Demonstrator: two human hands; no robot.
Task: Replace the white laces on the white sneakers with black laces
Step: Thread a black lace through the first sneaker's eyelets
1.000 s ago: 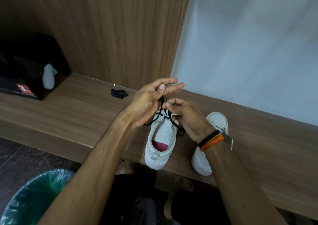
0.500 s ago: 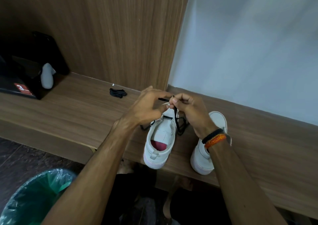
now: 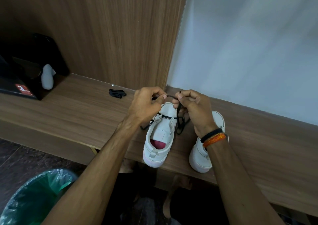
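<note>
Nearest, a bin [image 3: 34, 199] with a green liner stands on the floor below a wooden bench [image 3: 68, 114], where two white sneakers rest heels toward the person, probably so the eyelets face the hands. Over the left sneaker [image 3: 159, 138], the left hand [image 3: 146, 106] and right hand [image 3: 194, 109] each pinch the black lace [image 3: 172, 96], holding a short stretch taut, likely to even or tighten it; the right sneaker [image 3: 203, 156] looks unlaced. Farther back lies a spare lace [image 3: 117, 93].
</note>
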